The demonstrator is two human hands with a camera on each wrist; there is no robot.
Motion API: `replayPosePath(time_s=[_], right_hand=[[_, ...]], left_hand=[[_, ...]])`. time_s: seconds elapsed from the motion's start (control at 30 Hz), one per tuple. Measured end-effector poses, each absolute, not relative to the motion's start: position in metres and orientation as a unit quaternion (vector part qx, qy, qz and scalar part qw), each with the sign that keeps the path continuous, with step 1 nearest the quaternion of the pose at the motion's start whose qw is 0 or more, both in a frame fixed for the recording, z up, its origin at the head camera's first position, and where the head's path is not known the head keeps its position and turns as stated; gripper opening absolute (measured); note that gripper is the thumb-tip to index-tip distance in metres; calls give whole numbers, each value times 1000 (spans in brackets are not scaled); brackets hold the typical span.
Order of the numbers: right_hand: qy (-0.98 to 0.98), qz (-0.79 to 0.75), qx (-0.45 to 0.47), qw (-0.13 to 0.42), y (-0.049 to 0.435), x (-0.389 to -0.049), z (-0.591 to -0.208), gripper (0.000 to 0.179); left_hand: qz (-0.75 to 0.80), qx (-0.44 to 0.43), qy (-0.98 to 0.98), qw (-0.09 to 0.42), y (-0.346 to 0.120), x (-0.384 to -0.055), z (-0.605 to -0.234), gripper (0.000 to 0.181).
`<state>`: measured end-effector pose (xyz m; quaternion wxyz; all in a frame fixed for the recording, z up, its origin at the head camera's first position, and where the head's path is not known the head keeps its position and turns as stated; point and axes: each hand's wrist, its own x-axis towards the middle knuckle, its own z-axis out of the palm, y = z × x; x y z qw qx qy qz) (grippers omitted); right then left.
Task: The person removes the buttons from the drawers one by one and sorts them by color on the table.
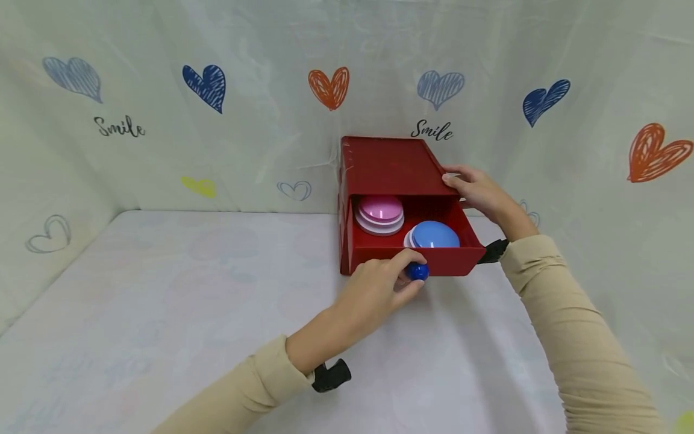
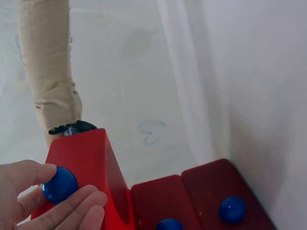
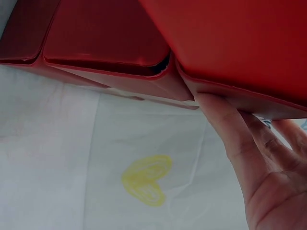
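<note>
A red drawer cabinet stands against the back cloth with its top drawer pulled out. Inside the drawer are a pink dome-topped button on a white base and a blue one. Thumb and fingers of my left hand pinch the round blue knob on the drawer's front. On the cabinet's right side, my right hand rests at the upper edge. In the right wrist view its fingers lie nearly straight against the red side.
Two lower drawers show in the left wrist view, with blue knobs on their fronts. A white-covered table extends left and forward of the cabinet. Behind hangs a pale cloth printed with hearts and lettering.
</note>
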<state>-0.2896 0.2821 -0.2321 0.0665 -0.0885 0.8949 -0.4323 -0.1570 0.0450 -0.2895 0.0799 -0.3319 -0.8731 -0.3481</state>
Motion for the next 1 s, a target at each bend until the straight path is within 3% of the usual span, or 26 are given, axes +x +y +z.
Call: replayPosePath(time_s=[0.57, 1.0], right_hand=[[896, -432, -89, 58, 281, -289, -235, 60], [896, -431, -87, 59, 281, -289, -234, 61]], left_hand=[[-301, -350, -882, 94, 46, -132, -293, 34], [-290, -387, -872, 76, 39, -134, -284, 32]])
